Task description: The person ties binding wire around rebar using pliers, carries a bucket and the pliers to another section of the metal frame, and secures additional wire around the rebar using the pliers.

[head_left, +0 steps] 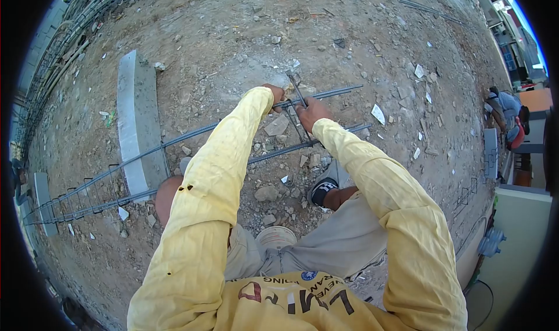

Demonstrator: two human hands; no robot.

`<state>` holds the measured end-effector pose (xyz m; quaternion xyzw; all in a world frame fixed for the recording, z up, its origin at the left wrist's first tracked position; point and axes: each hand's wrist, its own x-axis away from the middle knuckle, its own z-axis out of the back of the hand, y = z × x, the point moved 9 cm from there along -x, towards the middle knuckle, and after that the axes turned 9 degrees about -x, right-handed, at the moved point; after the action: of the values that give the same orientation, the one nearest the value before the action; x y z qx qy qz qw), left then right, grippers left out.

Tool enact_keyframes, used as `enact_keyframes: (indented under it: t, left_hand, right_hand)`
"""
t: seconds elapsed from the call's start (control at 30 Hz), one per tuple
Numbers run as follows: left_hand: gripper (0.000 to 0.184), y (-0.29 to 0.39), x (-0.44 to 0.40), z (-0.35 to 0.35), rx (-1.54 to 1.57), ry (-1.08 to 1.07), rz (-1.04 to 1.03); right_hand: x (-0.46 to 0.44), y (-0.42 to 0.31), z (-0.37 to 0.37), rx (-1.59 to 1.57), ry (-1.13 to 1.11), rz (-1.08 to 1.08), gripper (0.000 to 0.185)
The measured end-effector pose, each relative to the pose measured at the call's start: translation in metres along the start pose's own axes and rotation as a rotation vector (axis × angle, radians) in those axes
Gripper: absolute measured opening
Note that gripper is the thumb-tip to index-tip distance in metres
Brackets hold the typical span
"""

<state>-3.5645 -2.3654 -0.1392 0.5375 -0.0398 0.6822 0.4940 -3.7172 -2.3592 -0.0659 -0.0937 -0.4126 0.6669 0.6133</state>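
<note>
A long rebar cage (198,134) of steel bars with square ties runs from the far left to in front of my knees. My left hand (275,96) is closed at the upper bars, beside a tie; what its fingers pinch is too small to make out. Just to its right, my right hand (312,113) is wrapped round a thin metal tool (296,87), whose far end points up and away from me. Between and below the hands, a square steel tie (297,123) spans the upper and lower bars.
A concrete-coloured board (137,121) lies under the cage at the left, with a smaller block (45,203) farther left. Stones and broken tile pieces (378,114) litter the dirt. Another person (508,112) crouches at the far right. A blue water bottle (492,242) lies lower right.
</note>
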Motion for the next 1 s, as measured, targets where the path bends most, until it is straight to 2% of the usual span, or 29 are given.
enact_keyframes:
  t: [0.17,0.27,0.4,0.5,0.6,0.67,0.77,0.87,1.0]
  left_hand:
    - [0.034,0.003,0.006,0.007,0.059,-0.003,-0.064]
    - [0.035,0.003,0.024,0.012,0.275,0.024,-0.013]
    - [0.032,0.008,0.035,0.015,0.45,0.015,-0.07]
    - [0.031,0.006,0.044,0.015,0.6,-0.043,-0.071]
    - [0.03,-0.003,0.028,0.011,0.686,-0.088,-0.116]
    - [0.031,-0.005,0.019,0.007,0.694,-0.114,-0.137]
    - [0.041,0.015,0.047,0.017,0.355,-0.037,-0.266]
    - [0.049,0.008,0.041,0.008,0.385,-0.006,-0.241]
    - [0.05,-0.003,0.011,0.004,-0.017,0.03,-0.192]
  right_hand:
    - [-0.006,-0.008,-0.003,-0.044,-0.068,0.008,0.032]
    - [-0.016,-0.011,-0.005,-0.016,-0.078,0.021,0.032]
    - [-0.032,-0.006,-0.01,0.069,-0.086,0.004,0.029]
    - [-0.035,0.001,-0.009,-0.07,-0.057,-0.104,0.025]
    - [-0.032,0.008,-0.014,-0.224,-0.137,-0.232,0.02]
    - [-0.029,0.007,-0.011,-0.243,-0.142,-0.234,0.019]
    - [-0.015,-0.007,-0.004,-0.296,-0.145,-0.228,0.017]
    - [-0.012,-0.01,-0.004,-0.358,-0.167,-0.233,0.017]
    - [-0.014,-0.009,-0.005,-0.358,-0.182,-0.236,0.016]
